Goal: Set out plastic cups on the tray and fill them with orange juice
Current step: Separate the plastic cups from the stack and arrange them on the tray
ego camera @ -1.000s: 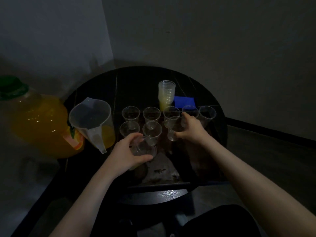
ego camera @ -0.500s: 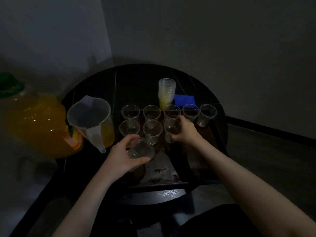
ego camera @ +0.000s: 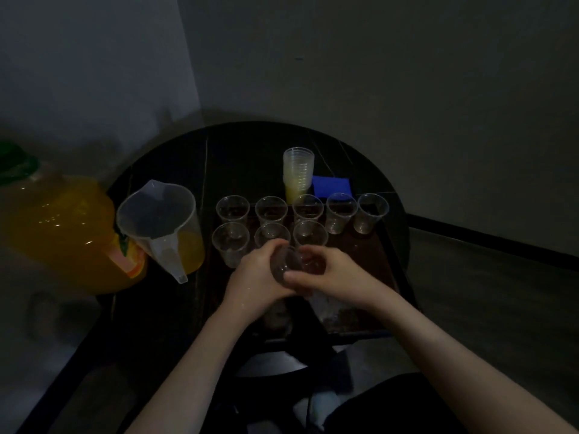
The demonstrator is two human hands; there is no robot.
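Observation:
Several clear empty plastic cups stand in two rows on the dark tray (ego camera: pixel 380 261); the far right one (ego camera: pixel 369 213) ends the back row. Over the tray's front, my left hand (ego camera: pixel 255 278) and my right hand (ego camera: pixel 332 277) both hold a small stack of clear cups (ego camera: pixel 286 264), tipped on its side between them. A clear pitcher (ego camera: pixel 163 225) with a little orange juice stands left of the tray. A large orange juice jug (ego camera: pixel 62 230) with a green cap sits further left.
A tall stack of cups (ego camera: pixel 298 172) with yellow liquid at its base stands behind the tray, beside a blue sponge (ego camera: pixel 331 186). The round black table (ego camera: pixel 244 151) sits in a wall corner. Dim floor lies to the right.
My right hand left the cup it set in the front row and came back to the stack in my left hand. Both hands now meet on that stack.

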